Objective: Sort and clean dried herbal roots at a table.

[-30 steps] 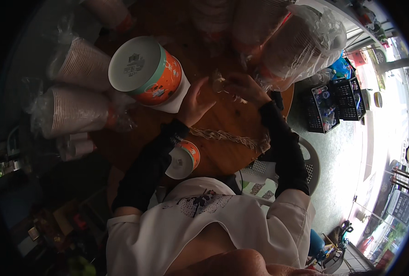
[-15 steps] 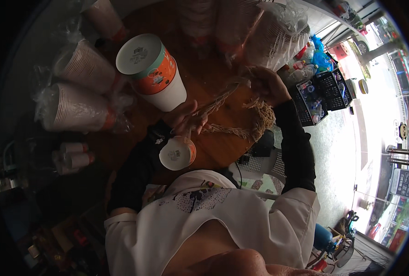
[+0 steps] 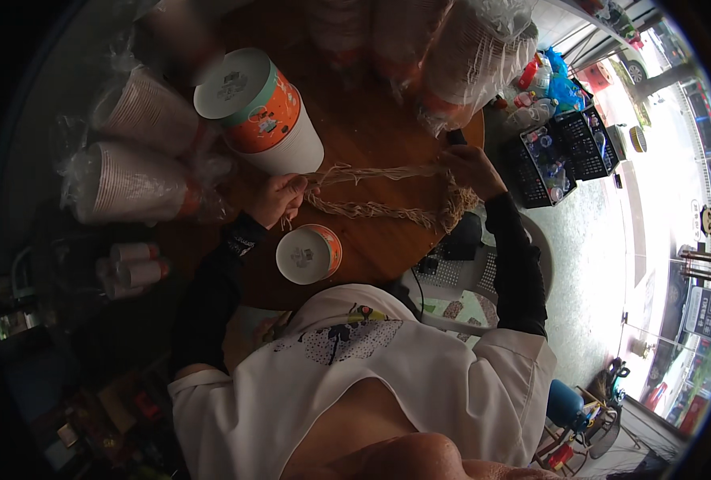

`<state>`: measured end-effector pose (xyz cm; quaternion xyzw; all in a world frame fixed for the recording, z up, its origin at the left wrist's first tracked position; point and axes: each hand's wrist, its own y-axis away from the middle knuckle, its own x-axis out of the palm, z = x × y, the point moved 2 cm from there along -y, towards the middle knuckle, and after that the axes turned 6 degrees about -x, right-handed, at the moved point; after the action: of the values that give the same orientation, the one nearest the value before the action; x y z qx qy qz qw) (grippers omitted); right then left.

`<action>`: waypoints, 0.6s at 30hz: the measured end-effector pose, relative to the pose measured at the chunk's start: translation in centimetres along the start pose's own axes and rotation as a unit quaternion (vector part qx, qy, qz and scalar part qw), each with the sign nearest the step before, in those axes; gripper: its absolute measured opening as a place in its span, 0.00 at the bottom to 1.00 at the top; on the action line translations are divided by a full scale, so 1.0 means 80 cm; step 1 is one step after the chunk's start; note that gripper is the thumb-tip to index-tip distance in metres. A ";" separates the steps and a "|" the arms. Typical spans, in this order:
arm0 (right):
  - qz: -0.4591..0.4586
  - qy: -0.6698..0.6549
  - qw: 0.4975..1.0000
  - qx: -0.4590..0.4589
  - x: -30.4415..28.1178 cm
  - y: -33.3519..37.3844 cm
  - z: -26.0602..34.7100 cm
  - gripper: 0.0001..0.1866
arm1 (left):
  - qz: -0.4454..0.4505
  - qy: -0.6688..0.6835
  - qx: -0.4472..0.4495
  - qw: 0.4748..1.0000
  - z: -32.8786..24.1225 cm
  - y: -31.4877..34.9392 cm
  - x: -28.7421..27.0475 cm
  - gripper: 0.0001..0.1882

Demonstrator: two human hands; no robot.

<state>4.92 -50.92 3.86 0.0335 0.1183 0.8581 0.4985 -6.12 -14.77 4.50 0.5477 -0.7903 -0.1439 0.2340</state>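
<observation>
A length of tan braided twine point(image 3: 379, 210) spans the space over the wooden table between my two hands, in an upper and a lower run. My left hand point(image 3: 279, 200) is closed, pinching the twine's left end. At the right, my right hand point(image 3: 477, 170) is closed round the upper strands, with a small dark piece just above its fingers that I cannot make out. A bunched coil of the twine point(image 3: 458, 206) hangs below that hand by the table's edge. Just below my left hand, a small paper cup point(image 3: 303, 256) stands upside down.
A tall upside-down stack of orange and white paper cups point(image 3: 279, 128) stands beyond my left hand. Plastic-wrapped cup stacks point(image 3: 143, 188) lie at the left, and more wrapped stacks point(image 3: 475, 64) line the far side. Black crates of bottles point(image 3: 543, 164) and a grey chair point(image 3: 483, 296) are right of the table point(image 3: 363, 268).
My left hand has moved left, away from the small cup, and my right hand has dropped slightly nearer. The upper twine run now lies straighter and more level between them.
</observation>
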 end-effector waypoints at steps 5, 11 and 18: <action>0.015 0.024 0.999 0.019 -0.014 0.013 -0.047 0.11 | -0.044 0.100 -0.038 0.993 0.019 -0.007 -0.010 0.15; 0.055 0.064 0.994 -0.063 0.000 0.024 -0.080 0.11 | -0.047 0.206 -0.041 0.977 0.055 -0.031 -0.040 0.09; 0.032 0.243 0.969 -0.042 0.052 0.008 -0.224 0.13 | -0.173 -0.191 0.038 0.965 0.154 -0.082 -0.100 0.13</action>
<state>-0.85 -50.66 -13.59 -0.1931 0.1990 0.8602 0.4279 -5.06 -10.02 -10.79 0.6471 -0.7183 -0.2539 0.0292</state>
